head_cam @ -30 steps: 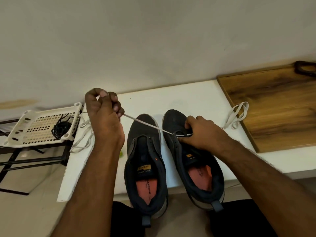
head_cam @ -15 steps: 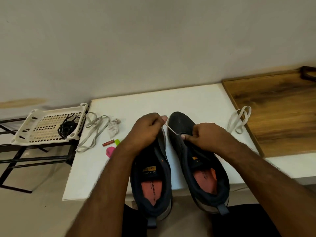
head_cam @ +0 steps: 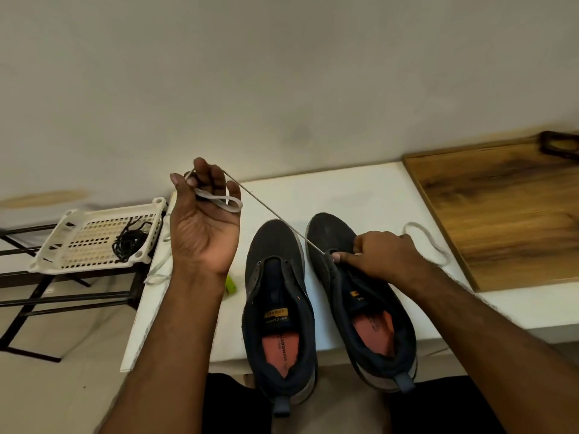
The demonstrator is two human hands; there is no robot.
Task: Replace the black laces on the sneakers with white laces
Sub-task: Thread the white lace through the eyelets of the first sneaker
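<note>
While right hand [head_cam: 380, 256] pins sneaker [head_cam: 357, 296], raised left hand [head_cam: 205, 223] grips white lace [head_cam: 272, 211].

White table [head_cam: 344, 195] against the wall. Directly on it: two dark sneakers [head_cam: 277, 308], side by side, toes to the wall, heels overhanging the near edge. A loose white lace [head_cam: 435, 245] lies right of the sneakers; a second one [head_cam: 158, 270] trails off the left edge. Small green object [head_cam: 231, 284] left of the sneakers. Wooden board [head_cam: 507, 208] at the right end.
</note>
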